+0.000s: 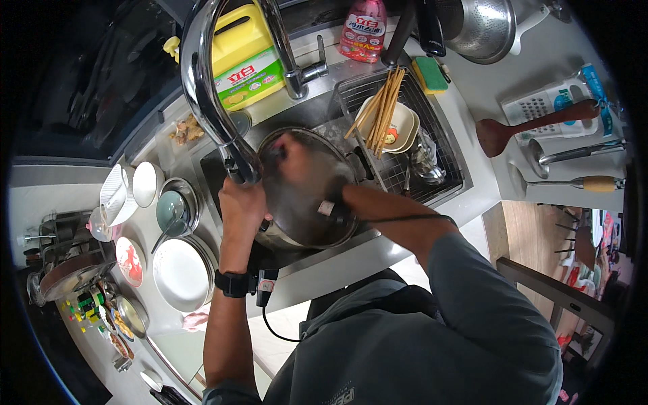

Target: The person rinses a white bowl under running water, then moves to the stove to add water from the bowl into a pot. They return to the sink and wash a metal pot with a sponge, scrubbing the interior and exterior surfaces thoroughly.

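Observation:
A wide metal pot [304, 223] with black side handles sits in the left sink basin, its inside dark and hazy. My left hand [244, 202] is closed at the pot's left side, by its handle, directly below the chrome faucet's spout [243, 164]. Inside the pot is my right hand [298, 162], blurred by motion and pressed toward the far wall. Something dark and pinkish shows at its fingers, too blurred to name. Black straps with small devices are on both wrists.
Right of the pot, a wire drying basket [445, 167] holds white bowls [402, 124] and wooden chopsticks [387, 109]. Stacked plates [182, 273] and bowls [147, 183] line the left counter. Behind stand a yellow detergent jug [248, 66] and pink bottle [363, 30]; a sponge [430, 75] lies right.

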### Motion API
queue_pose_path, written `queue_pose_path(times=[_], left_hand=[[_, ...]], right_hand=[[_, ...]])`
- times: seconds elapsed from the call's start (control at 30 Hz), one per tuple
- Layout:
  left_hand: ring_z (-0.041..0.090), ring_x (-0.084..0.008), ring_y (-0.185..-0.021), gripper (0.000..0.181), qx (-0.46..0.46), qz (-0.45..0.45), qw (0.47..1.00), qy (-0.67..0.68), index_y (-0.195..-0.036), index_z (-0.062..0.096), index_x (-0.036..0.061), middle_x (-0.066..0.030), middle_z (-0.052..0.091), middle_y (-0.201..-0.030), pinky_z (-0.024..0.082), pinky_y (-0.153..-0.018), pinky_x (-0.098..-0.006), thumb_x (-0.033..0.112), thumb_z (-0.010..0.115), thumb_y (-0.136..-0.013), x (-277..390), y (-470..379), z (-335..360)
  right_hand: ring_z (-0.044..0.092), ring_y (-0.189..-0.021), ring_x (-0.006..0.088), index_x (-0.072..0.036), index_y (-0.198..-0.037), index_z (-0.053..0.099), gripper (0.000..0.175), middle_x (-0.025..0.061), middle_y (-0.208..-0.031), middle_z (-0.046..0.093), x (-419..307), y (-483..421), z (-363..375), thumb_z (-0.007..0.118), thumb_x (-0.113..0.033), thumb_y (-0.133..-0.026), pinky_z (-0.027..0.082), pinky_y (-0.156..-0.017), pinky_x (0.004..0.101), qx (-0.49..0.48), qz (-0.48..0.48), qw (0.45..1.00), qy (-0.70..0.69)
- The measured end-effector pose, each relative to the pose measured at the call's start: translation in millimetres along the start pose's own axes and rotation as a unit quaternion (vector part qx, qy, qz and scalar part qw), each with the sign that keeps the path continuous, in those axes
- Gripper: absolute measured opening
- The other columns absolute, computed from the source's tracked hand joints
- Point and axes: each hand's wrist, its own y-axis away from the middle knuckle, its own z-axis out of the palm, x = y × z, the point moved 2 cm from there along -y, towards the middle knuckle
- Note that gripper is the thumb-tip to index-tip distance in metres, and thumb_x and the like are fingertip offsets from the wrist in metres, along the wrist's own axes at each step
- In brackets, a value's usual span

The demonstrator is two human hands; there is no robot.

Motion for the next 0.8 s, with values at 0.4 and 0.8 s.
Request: queue_pose_path(times=[0.4,0.8], left_hand=[[0.072,-0.0292,-0.056,0.036,-0.009,-0.021,1.0,-0.003,-0.1,0.067,-0.0067,-0.0196,0.069,-0.065,0.054,-0.057,-0.0383,0.029,0.068,-0.097,-6.7,-2.9,-1.4],[0.072,-0.0307,-0.057,0.036,0.013,-0.002,0.999,-0.03,-0.1,0.069,-0.008,-0.0222,0.07,-0.068,0.055,-0.061,-0.039,0.028,0.068,-0.096,-6.3,-1.9,-4.1]], right_hand=[[0.068,-0.103,0.0347,-0.003,-0.108,0.068,0.025,0.019,-0.105,0.07,42.1,82.7,-84.2,0.063,-0.01,-0.084,0.055,-0.087,0.0465,-0.431,-0.127,0.805,0.386],[0.066,-0.103,0.0338,-0.003,-0.098,0.071,0.019,0.0162,-0.109,0.066,91.8,8.4,-29.3,0.06,-0.014,-0.088,0.056,-0.084,0.042,-0.249,-0.156,0.823,0.485]])
